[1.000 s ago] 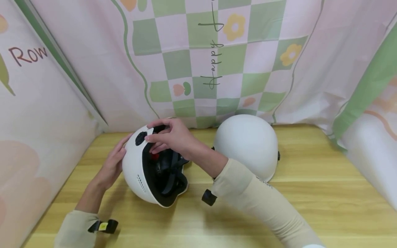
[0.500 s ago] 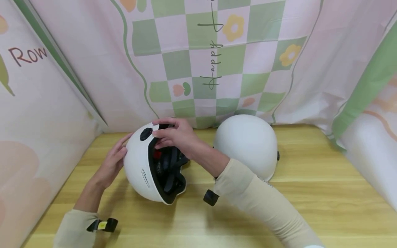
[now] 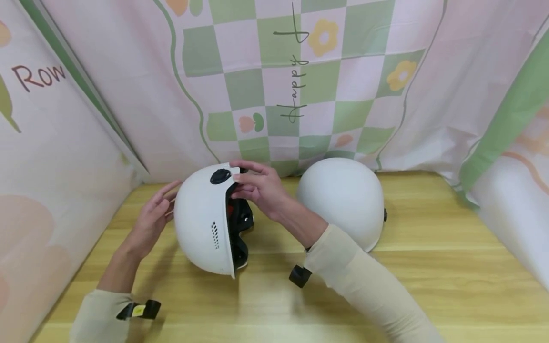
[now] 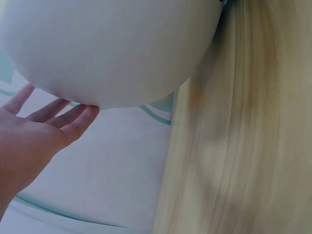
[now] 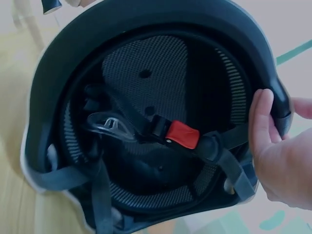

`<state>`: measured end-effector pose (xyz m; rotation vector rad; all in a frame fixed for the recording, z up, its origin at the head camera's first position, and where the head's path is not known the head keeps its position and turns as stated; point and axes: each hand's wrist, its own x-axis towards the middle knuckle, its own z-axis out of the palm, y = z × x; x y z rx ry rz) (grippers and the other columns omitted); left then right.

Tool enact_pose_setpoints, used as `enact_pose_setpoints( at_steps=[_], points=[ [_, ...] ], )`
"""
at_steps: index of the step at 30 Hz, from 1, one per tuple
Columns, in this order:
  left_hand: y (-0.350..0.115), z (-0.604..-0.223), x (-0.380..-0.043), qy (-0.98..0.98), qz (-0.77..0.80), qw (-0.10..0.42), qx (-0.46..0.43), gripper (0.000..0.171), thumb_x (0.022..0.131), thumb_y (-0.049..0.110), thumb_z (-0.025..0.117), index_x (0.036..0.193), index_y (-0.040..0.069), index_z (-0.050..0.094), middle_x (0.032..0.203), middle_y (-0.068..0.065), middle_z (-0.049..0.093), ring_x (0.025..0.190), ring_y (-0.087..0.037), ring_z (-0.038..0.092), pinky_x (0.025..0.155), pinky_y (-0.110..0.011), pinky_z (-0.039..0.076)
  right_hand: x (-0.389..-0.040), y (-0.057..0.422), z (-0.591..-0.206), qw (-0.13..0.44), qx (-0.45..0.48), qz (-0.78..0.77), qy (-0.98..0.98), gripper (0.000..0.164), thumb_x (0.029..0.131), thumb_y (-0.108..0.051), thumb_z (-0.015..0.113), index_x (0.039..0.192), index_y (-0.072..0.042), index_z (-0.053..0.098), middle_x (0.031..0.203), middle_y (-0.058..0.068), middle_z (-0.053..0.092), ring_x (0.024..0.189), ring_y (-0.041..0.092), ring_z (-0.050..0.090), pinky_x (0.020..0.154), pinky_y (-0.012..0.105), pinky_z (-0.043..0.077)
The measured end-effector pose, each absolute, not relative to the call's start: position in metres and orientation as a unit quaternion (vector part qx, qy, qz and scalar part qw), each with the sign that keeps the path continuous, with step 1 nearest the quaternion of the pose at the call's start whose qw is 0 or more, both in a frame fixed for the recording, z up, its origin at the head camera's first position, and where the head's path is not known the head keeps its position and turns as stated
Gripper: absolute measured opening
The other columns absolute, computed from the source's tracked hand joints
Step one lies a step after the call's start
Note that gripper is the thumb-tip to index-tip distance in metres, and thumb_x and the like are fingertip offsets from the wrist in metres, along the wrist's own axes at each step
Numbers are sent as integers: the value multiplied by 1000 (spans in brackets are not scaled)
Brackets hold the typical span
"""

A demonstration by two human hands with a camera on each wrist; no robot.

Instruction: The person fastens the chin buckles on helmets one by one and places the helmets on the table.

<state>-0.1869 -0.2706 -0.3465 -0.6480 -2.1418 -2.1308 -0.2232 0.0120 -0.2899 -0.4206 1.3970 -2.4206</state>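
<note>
A white helmet is tilted on its side at the left, its opening turned to the right, with a round black fitting near the upper rim. My right hand grips that rim, fingers inside and thumb outside. On the shell's far left side, my left hand touches with extended fingers; in the left wrist view its fingertips meet the smooth shell. The right wrist view looks into the black-lined helmet, where a red buckle joins the dark straps.
A second white helmet sits dome up to the right, close to my right forearm. Both are on a wooden table. Patterned curtains hang behind and at both sides.
The helmet has turned so that its opening faces farther right and less of the inside shows. My right hand has moved right with the rim. My left hand stays on the shell.
</note>
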Motion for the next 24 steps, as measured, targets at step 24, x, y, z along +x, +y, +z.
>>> enact_pose_setpoints(
  at_steps=[24],
  points=[
    [-273,-359,-194,-716,-676,20,-174,44,109,20,41,153,16,40,141,8,45,125,-7,48,99,-19,40,-231,38,-330,140,-166,-882,418,37,97,1,48,133,-4,55,114,9,62,77,21,63,74,30,55]
  ],
)
